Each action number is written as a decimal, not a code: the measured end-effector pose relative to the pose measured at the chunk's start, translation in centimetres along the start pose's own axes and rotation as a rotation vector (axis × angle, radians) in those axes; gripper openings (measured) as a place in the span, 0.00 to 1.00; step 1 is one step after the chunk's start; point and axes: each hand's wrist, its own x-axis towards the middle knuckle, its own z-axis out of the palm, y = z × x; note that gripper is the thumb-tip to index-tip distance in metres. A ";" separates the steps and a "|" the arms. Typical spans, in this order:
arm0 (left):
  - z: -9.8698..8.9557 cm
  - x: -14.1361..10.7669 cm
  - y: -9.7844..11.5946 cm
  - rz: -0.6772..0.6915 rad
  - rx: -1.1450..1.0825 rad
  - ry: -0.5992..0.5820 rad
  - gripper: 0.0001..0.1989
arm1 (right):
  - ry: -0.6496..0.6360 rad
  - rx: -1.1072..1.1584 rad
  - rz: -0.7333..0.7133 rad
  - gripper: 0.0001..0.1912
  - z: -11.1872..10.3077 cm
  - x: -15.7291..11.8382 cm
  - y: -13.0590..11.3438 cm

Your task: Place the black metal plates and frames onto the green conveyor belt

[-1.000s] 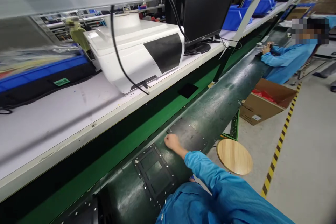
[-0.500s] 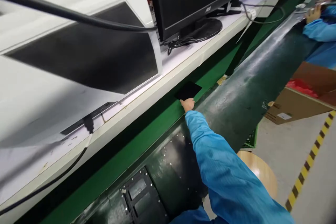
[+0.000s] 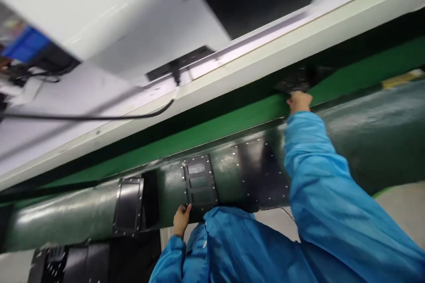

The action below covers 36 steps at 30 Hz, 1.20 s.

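My left hand [image 3: 182, 220] is closed at the near edge of a black panel with rectangular cutouts [image 3: 198, 181], thumb on top and fingers curled. White dots run round that panel, which lies flat on the dark green work surface [image 3: 227, 172]. Reaching far out over the green strip behind it, my right hand [image 3: 299, 101] grips a dark flat piece [image 3: 294, 83]; blur hides its exact kind. A second dark panel with white dots [image 3: 262, 172] lies between my hands.
More black panels lie to the left, one framed in white dots [image 3: 129, 205]. A white shelf edge [image 3: 232, 68] runs above the green strip [image 3: 199, 126]. On the shelf stand a large white machine [image 3: 139, 17] and a black cable [image 3: 133, 117].
The view has swung left and down. My left hand has come into view at the cutout panel. The right hand stays out over the green strip, now with the dark piece tilted and blurred.
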 end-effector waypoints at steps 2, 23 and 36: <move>-0.3 1.0 -0.3 0.026 -0.013 -0.014 0.17 | 0.108 0.127 0.082 0.18 1.4 -2.5 -1.1; -4.3 4.4 -3.5 0.337 -1.176 -0.488 0.36 | -0.659 0.291 0.421 0.32 13.9 -61.0 17.8; -1.8 5.2 -4.1 0.286 -1.048 -0.321 0.23 | -0.484 -0.126 0.432 0.14 15.8 -61.1 19.1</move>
